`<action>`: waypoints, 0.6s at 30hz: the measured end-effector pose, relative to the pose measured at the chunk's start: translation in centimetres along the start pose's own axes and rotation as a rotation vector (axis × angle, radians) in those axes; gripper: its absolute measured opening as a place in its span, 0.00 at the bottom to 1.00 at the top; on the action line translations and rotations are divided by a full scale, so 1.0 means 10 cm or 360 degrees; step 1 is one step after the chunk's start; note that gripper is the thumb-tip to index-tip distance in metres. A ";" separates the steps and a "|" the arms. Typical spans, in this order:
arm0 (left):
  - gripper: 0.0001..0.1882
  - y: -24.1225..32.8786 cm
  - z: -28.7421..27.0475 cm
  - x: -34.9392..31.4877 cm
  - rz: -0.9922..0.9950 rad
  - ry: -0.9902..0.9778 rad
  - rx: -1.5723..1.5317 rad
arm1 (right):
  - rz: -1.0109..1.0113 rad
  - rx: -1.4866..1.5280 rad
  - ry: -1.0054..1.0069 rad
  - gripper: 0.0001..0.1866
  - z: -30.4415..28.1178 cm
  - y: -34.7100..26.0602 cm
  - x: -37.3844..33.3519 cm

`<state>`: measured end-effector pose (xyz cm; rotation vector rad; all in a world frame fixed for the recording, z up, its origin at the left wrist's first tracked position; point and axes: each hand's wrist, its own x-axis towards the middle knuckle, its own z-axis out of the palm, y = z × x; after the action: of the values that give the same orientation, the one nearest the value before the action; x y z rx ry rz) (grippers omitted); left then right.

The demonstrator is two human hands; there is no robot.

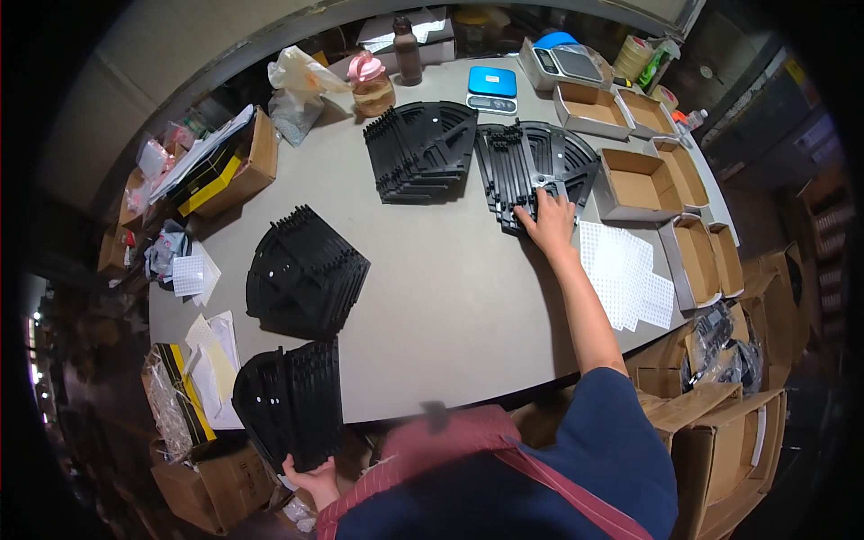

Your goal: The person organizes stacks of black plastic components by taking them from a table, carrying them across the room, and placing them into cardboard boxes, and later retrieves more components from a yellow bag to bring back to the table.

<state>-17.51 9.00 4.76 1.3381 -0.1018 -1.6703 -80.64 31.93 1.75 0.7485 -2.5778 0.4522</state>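
Observation:
Fan-shaped black plastic parts, ribbed and toothed along one edge, stand in several stacks on the table. My left hand closes on the bottom edge of the near-left stack, which juts over the table's front edge. My right hand reaches to the far-right stack, fingers spread and fingertips touching the parts' near side. No lifted part shows in it. Another stack lies further up on the left. Beside the far-right one, at the back middle, is a slanted stack.
White perforated sheets lie right of my right forearm. Open cardboard trays line the table's right side. A blue-topped scale, a pink-lidded jar and a dark bottle stand at the back. A filled carton sits on the left.

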 end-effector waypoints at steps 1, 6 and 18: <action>0.31 0.03 -0.08 0.11 -0.0008 -0.0002 -0.0003 | -0.0003 -0.0008 0.0003 0.31 0.00 0.01 -0.03; 0.30 0.14 -0.11 0.23 -0.0040 0.0047 0.0177 | 0.0010 -0.0186 -0.0078 0.30 -0.11 -0.01 0.02; 0.33 0.13 0.01 0.19 -0.0070 -0.0060 0.0106 | -0.0311 -0.0113 0.0047 0.40 0.13 -0.51 0.52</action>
<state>-16.67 6.95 4.24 1.3675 -0.1519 -1.7426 -82.16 25.05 4.11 0.9498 -2.4487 0.3069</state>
